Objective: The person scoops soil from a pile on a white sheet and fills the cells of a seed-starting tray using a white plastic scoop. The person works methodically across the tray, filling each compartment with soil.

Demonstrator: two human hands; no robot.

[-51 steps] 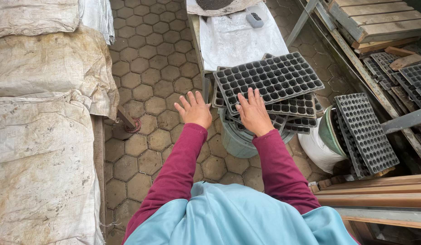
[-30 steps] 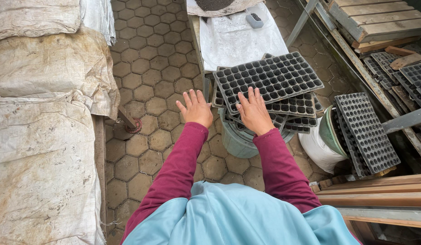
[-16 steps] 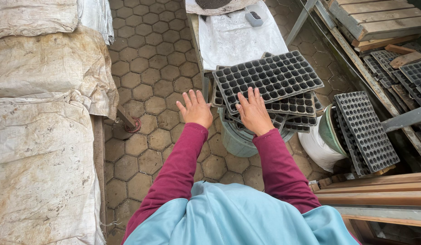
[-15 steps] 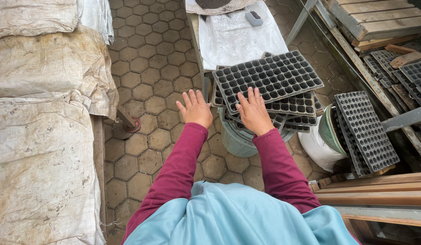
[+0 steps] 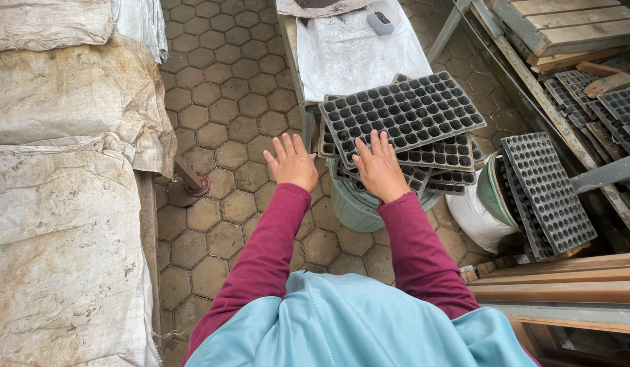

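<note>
Right hand (image 5: 381, 168), open and flat, fingers spread, rests at near edge of top black seedling tray (image 5: 409, 114) on stack at frame centre; left hand (image 5: 292, 163) open, hovering beside; step appears pre-lift, needing both-edge grip.

A: Where do your hands sit?

B: Your right hand (image 5: 381, 168) rests on the near edge of the stacked seedling trays (image 5: 407, 112); your left hand (image 5: 294, 163) hovers just left of them.

A: What lies beneath and around?

B: The stack sits on a bucket (image 5: 356, 211). A sheeted table (image 5: 356, 51) stands behind it, sacks (image 5: 63, 224) lie far left, and another tray (image 5: 546, 190) leans at right.
</note>
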